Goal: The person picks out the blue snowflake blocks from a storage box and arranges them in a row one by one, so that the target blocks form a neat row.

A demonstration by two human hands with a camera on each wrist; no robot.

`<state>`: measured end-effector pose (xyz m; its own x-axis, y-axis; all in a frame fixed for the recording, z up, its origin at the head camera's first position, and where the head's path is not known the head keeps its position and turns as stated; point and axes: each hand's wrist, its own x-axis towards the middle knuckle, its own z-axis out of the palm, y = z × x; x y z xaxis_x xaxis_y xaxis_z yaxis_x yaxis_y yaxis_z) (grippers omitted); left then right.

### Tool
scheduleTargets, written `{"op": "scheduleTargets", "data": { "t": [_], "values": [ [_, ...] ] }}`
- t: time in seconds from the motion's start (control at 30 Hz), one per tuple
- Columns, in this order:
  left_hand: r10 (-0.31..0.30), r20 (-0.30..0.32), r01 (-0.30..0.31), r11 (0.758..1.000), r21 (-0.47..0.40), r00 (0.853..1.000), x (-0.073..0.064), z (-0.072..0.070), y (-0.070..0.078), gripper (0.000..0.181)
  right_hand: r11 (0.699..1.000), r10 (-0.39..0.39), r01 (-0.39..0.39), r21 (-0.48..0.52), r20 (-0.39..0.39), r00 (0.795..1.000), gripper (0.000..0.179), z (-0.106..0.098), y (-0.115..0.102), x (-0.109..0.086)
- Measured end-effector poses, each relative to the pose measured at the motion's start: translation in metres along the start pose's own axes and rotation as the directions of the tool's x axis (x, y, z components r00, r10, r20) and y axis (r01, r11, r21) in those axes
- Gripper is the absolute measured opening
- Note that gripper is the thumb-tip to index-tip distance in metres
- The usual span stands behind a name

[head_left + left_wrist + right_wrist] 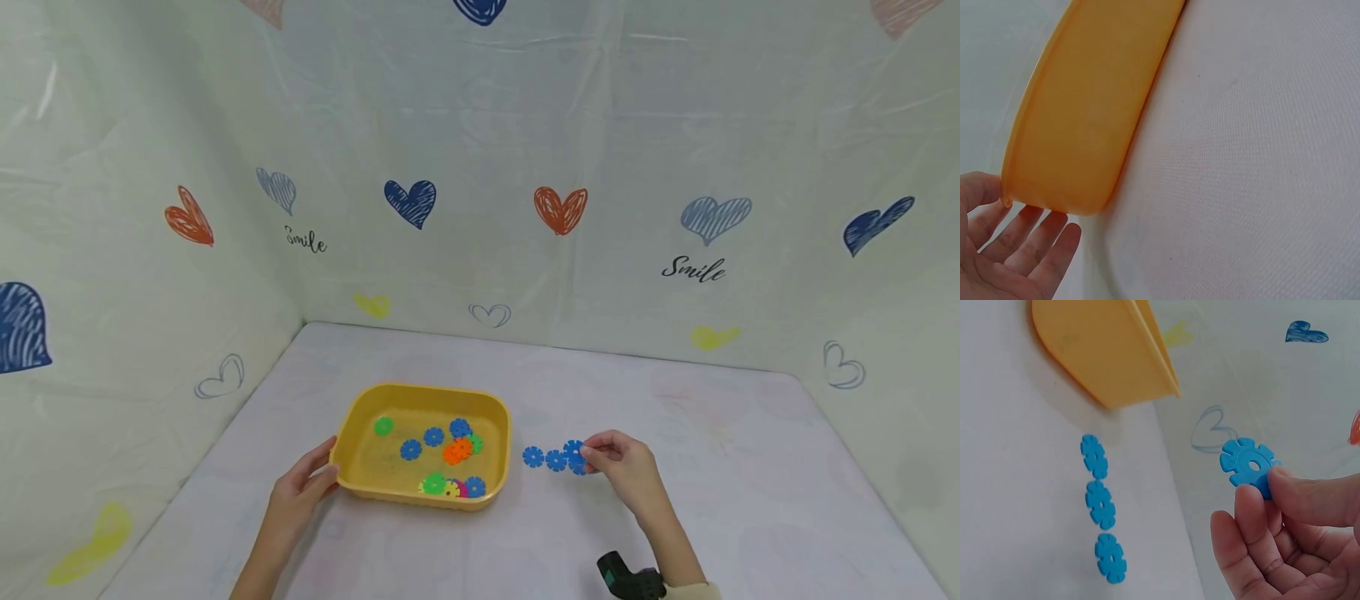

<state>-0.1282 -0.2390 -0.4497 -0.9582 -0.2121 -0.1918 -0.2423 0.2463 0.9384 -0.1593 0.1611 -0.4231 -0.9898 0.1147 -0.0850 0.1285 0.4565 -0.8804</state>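
Observation:
My right hand (622, 471) pinches a blue snowflake disc (1240, 456) between thumb and fingertips, lifted over the table. Three more blue snowflake discs (1100, 505) lie beneath it in a short row, to the right of a yellow plastic tray (427, 396). At the tray's left side, my left hand (300, 483) touches the outer wall with loosely extended fingers, fingertips right by the rim, as the left wrist view shows. Inside the tray are several discs: blue (410, 450), green (383, 426), orange (457, 451), plus yellow and pink ones bunched near its front wall.
A white table (645, 400) carries everything. Pale sheeting printed with hearts (561, 210) and "Smile" lettering hangs behind it and at both sides. A black device (630, 577) sits by the right wrist.

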Motion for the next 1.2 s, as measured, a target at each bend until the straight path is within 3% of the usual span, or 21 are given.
{"op": "scheduleTargets", "data": {
  "t": [0.1, 0.2, 0.23, 0.33, 0.5, 0.7, 1.2],
  "values": [
    [0.003, 0.004, -0.003, 1.0, 0.005, 1.0, -0.001, 0.0, 0.002, 0.05, 1.0, 0.009, -0.01, -0.029, -0.019, 1.0, 0.047, -0.002, 0.037, 0.017],
    [0.012, 0.003, -0.012, 1.0, 0.008, 1.0, -0.001, 0.0, 0.003, 0.049, 0.999, 0.024, -0.025, -0.048, -0.022, 0.999, 0.05, -0.006, 0.049, 0.02],
    [0.012, 0.003, -0.012, 1.0, 0.009, 1.0, -0.001, 0.0, 0.003, 0.049, 0.998, 0.028, -0.029, -0.056, -0.022, 0.999, 0.05, -0.007, 0.051, 0.021],
    [0.019, 0.001, -0.019, 1.0, 0.009, 1.0, 0.0, 0.001, 0.003, 0.049, 0.993, 0.064, -0.065, -0.094, -0.017, 0.998, 0.024, -0.014, 0.036, 0.011],
    [0.015, -0.002, -0.015, 1.0, 0.027, 1.0, 0.0, 0.002, 0.003, 0.048, 0.981, 0.079, -0.083, -0.175, -0.026, 0.997, 0.022, -0.016, 0.053, 0.019],
    [0.0, -0.003, 0.001, 0.999, 0.038, 1.0, 0.001, 0.003, 0.002, 0.048, 0.976, 0.107, -0.105, -0.188, -0.003, 0.994, 0.02, -0.018, 0.067, 0.026],
    [-0.009, -0.003, 0.009, 0.999, 0.045, 1.0, 0.001, 0.0, 0.0, 0.049, 0.944, 0.167, -0.143, -0.296, 0.058, 0.984, 0.016, -0.017, 0.069, 0.038]
  ]
}}
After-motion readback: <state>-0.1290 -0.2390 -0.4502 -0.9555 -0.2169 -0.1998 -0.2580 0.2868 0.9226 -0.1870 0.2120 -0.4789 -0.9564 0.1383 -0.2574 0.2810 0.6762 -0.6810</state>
